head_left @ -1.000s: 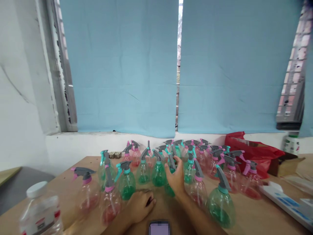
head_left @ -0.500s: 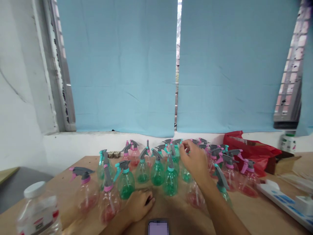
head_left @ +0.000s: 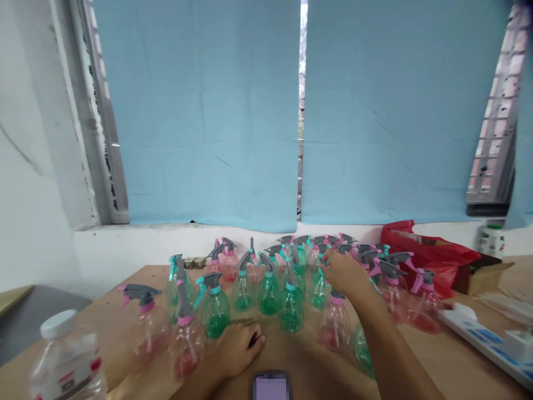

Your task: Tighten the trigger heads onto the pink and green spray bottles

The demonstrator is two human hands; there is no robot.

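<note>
green spray bottle (head_left: pixel 319 291): upright, long axis vertical, among other bottles (head_left: pixel 291 312); nozzle direction hidden behind the hand.
right hand (head_left: pixel 343 273): by its head, fingers curled, grip cannot be told.
left hand (head_left: pixel 239 345): on brown table (head_left: pixel 303 361), fingers curled, closure unclear.
backdrop: blue curtains (head_left: pixel 208 111).
right hand's shift: farther right than a second ago.

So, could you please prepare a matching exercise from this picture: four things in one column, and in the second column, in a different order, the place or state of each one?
Column one
1. left hand
2. right hand
3. white-capped bottle
4. red plastic bag

Column two
A. beside a cardboard box
B. at the lower left corner of the picture
C. loosely curled, low on the table
D. held out among the spray bottles

Right pairs: 1-C, 2-D, 3-B, 4-A
</note>
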